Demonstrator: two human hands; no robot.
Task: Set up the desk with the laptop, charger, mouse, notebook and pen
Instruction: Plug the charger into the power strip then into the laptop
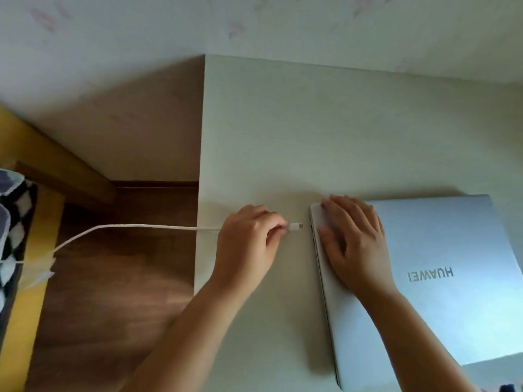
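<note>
Your left hand (249, 241) pinches the white charger cable (135, 227) just behind its plug (295, 226), fingers curled tight around it. The plug tip points right, just short of the left edge of the closed silver Huawei laptop (441, 278), not touching it. Your right hand (353, 244) rests flat on the lid's far-left corner, fingers straight and spread. The laptop lies on the right of the pale desk (283, 131). The cable trails left off the desk edge, over the wooden floor (113, 278).
</note>
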